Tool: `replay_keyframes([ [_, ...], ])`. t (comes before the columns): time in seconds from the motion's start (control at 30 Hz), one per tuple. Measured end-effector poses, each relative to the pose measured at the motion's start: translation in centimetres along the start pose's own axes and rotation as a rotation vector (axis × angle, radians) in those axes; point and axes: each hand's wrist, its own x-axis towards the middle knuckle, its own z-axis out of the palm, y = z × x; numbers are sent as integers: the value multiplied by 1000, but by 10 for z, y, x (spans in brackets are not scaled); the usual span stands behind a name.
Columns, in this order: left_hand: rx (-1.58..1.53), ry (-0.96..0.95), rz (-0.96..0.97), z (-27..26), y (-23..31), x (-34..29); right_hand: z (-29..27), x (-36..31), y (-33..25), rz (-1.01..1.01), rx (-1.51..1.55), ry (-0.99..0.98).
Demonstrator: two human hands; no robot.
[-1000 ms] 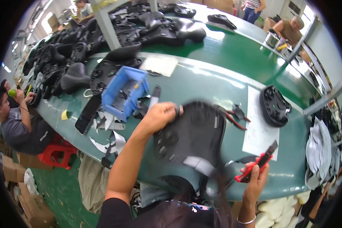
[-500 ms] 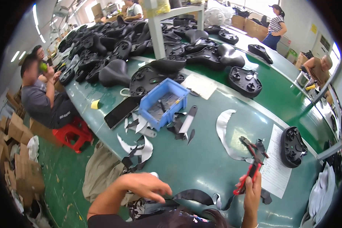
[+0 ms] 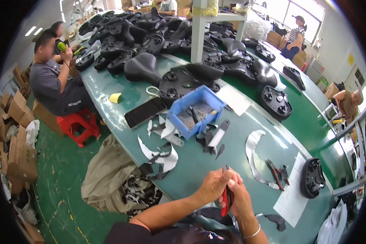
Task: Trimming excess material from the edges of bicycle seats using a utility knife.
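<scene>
My two hands meet over the near edge of the green table. In my right hand [image 3: 240, 199] is a red-handled hand tool [image 3: 225, 210], probably pliers; its fingers are closed around it. My left hand [image 3: 214, 185] is closed against the upper part of the tool, thumb raised, and a dark tip shows just above the fingers. Whatever else the left fingers pinch is hidden. To the right, a second red-handled tool, pliers [image 3: 275, 175], lies beside black scraps [image 3: 284, 173]. A curved pale strip [image 3: 252, 152] rests near it, and a dark strip [image 3: 214, 215] lies below my hands.
A blue bin [image 3: 182, 126] holds scraps, with a phone [image 3: 145, 112] and cut scraps [image 3: 166, 156] around it. Black bicycle saddles [image 3: 142, 68] pile up behind. One saddle [image 3: 312, 177] sits by a printed sheet [image 3: 290, 201]. A scrap-filled sack [image 3: 110, 179] stands at left; people sit nearby.
My left hand has moved right and up to meet my right hand, which came left with a red-handled tool. Pliers now lie on the table at right. The view has shifted.
</scene>
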Motion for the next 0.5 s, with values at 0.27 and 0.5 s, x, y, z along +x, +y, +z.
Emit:
replay_keyframes([
  [0.27, -103, 91, -89, -18, -11, 12, -6, 7, 9, 15, 14, -106],
  [0.5, -5, 65, 314, -13, -12, 20, -29, 7, 14, 26, -333, -152],
])
